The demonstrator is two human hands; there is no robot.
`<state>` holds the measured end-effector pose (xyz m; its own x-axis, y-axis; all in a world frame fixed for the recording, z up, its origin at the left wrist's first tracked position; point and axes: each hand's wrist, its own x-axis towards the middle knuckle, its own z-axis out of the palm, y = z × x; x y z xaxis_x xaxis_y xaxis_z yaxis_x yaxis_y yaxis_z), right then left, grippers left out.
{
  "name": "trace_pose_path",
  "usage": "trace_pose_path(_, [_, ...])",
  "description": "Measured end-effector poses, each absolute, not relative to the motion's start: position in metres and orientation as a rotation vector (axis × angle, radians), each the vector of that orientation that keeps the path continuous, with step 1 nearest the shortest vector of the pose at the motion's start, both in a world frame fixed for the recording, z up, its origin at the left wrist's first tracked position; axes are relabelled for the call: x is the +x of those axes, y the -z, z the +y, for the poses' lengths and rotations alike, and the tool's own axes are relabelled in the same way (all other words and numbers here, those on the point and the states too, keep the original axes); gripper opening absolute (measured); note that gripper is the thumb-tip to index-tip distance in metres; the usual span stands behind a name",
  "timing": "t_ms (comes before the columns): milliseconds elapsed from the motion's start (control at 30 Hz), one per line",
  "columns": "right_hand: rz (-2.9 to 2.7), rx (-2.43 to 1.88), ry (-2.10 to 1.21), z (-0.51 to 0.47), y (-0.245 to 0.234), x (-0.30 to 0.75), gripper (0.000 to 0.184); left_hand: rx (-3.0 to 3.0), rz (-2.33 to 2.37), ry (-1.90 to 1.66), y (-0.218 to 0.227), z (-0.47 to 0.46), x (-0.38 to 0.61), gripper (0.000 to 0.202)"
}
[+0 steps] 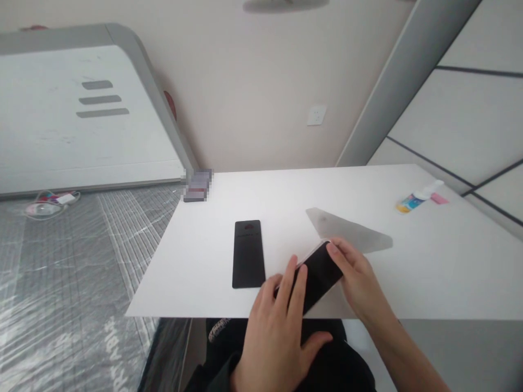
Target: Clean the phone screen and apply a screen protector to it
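Note:
A black phone [321, 272] lies at an angle near the front edge of the white table [429, 272]. My left hand [280, 326] rests on its near end, fingers stretched flat over the screen. My right hand [357, 277] grips its far right edge with curled fingers. A clear film sheet [347, 228] lies flat just behind the phone. A second black phone or panel [248, 253] lies flat to the left, untouched.
A small bottle with a coloured label [414, 200] and a pink item [439, 198] sit at the far right of the table. A blurred small object [198, 185] is at the back left corner. Plastic-covered floor lies to the left.

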<state>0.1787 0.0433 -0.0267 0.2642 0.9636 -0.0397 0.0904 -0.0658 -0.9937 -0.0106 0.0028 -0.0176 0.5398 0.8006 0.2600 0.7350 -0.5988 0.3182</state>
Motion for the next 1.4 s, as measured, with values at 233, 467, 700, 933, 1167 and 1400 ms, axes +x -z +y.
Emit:
trace_pose_path(233, [-0.984, -1.318, -1.306, 0.011, 0.016, 0.170, 0.025, 2.936, 1.355, -0.611, -0.002, 0.034, -0.042, 0.072])
trace_pose_path(467, [-1.041, -1.142, -1.791, 0.014, 0.023, 0.174, 0.035, 3.093, 0.924, -0.378, -0.015, 0.060, -0.075, 0.067])
trace_pose_path(700, [-1.124, -1.063, -1.936, 0.019, 0.020, 0.171, 0.039, 3.154, 0.736, -0.277, -0.022, 0.073, -0.088, 0.068])
trace_pose_path(933, [-1.300, -1.037, -1.964, 0.012, 0.015, 0.172, 0.047, 3.142, 0.592, -0.302, -0.018, 0.074, -0.098, 0.056])
trace_pose_path(1167, [-1.250, -1.058, -2.014, 0.007, 0.014, 0.166, 0.051, 3.165, 0.523, -0.334, -0.021, 0.074, -0.101, 0.047])
trace_pose_path(1400, [-1.250, -1.079, -1.884, -0.001, 0.002, 0.149, 0.037, 3.139, 0.496, -0.295, -0.025, 0.075, -0.104, 0.046])
